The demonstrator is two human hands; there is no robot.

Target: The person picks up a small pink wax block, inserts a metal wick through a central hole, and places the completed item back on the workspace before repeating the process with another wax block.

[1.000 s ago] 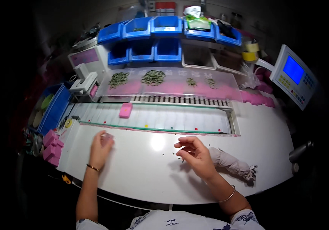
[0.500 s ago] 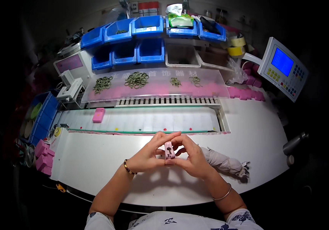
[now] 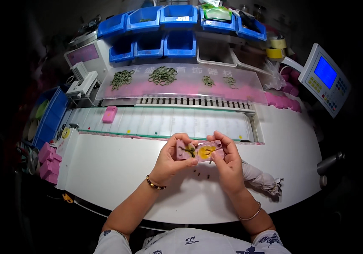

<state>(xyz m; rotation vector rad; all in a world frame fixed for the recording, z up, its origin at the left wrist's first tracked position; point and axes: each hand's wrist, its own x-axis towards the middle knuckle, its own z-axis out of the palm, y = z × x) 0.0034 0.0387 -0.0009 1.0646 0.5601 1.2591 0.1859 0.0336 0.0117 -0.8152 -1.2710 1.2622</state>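
Note:
Both my hands hold a small pink hinged box open above the white table. My left hand grips its left half, where dark green pieces lie. My right hand grips the right half, which shows a yellow patch inside. A few tiny dark specks lie on the table just beneath the box.
A conveyor belt runs across behind my hands, with one pink box on it at the left. Beyond it a clear shelf carries green ring piles. Blue bins stand at the back, a blue-screen terminal at right, pink boxes at left, a grey cloth bundle beside my right wrist.
One second ago my hands lay apart on the table. They came together, lifted the pink box and spread it open.

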